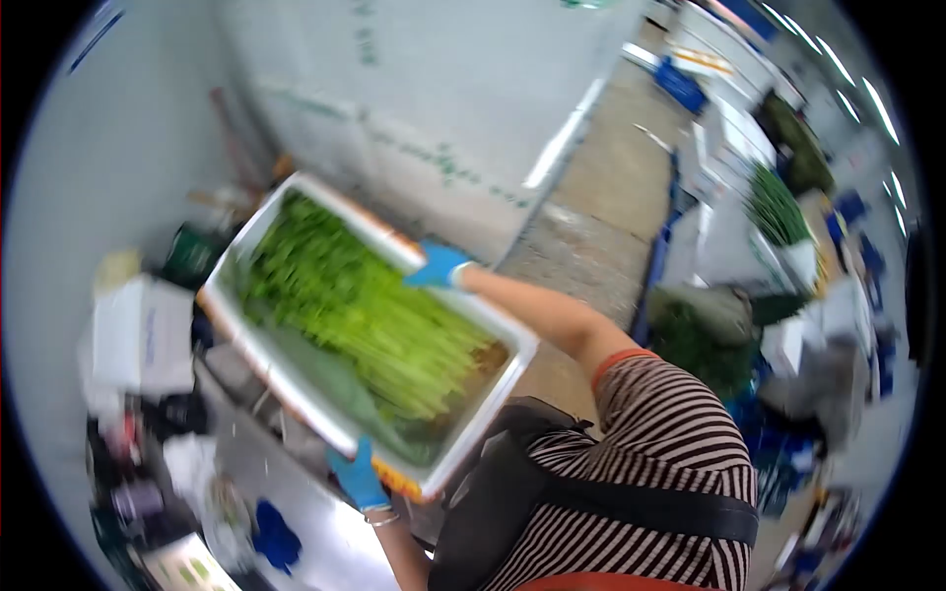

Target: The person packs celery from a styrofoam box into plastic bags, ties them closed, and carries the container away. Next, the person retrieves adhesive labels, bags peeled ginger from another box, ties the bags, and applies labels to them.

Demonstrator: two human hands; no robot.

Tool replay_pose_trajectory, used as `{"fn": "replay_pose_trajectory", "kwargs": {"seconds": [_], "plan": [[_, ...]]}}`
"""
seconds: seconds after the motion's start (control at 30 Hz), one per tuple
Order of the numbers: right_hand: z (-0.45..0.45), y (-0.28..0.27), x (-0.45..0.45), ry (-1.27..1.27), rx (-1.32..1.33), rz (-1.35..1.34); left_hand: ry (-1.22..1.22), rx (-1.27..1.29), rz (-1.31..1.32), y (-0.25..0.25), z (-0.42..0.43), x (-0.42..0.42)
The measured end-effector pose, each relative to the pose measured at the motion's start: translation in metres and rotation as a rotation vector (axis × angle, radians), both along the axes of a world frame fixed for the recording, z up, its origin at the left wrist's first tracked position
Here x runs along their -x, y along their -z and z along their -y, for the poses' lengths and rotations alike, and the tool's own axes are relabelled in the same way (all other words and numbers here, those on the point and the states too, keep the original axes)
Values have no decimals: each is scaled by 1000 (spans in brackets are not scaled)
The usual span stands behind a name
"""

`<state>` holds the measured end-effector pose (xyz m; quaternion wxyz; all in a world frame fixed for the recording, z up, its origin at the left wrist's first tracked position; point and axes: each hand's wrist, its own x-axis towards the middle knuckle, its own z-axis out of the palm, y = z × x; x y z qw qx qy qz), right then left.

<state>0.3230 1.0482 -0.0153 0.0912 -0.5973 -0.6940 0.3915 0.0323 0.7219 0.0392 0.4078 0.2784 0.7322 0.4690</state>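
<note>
A white foam box [476, 421] with orange print on its outside is held up in front of me, tilted in view. Inside lies a big bunch of celery-like leafy greens [360, 320], dark leaves at the far end and pale stalks towards me. Greenish plastic lining shows beside them. My right hand [439, 266], in a blue glove, grips the box's right long rim. Gloved in blue as well, my left hand [359, 476] is closed on the left rim near the close corner. Both hands' fingers are partly hidden by the box walls.
Below the box is a metal table [286, 502] with a dark blue cloth or glove [275, 538]. A white box [145, 335] stands at the left. Large white panels [424, 89] rise ahead. On the right are green bundles [777, 207], white boxes and a blue crate [680, 87].
</note>
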Motion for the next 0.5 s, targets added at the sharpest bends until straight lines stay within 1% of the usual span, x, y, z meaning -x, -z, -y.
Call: {"fn": "replay_pose_trajectory", "kwargs": {"seconds": [0.03, 0.07, 0.1, 0.13, 0.17, 0.2, 0.27, 0.33, 0.37, 0.4, 0.47, 0.5], "plan": [[-10, 12, 9, 44, -67, 37, -29, -45, -24, 11, -23, 2], [-10, -38, 11, 24, 35, 21, -76, -91, -50, 21, -39, 7], [-31, 6, 17, 65, 12, 63, -54, -4, -25, 30, -51, 16], [-33, -6, 17, 37, 49, 79, -47, 82, -2, 30, -64, 17], [-32, -20, 16, 78, 33, 73, -49, 162, -81, 26, -66, 15], [-38, -42, 15, 40, -8, 120, -116, 167, -47, 25, -69, 12], [-65, -45, 26, 38, -392, 52, -133, 263, -276, 28, -68, 8], [-107, -56, 51, -10, -754, 53, -82, 310, -467, 39, -63, 12], [-131, -74, 67, -68, -720, 17, -158, 307, -491, 14, -74, -7], [-159, -89, 82, -140, -688, -29, -238, 124, -404, 22, -71, -9], [-226, -83, 132, -222, -1000, -76, -175, 221, -457, 11, -71, -10], [-250, -107, 153, -288, -927, -15, -197, 274, -500, 21, -64, -7]]}}
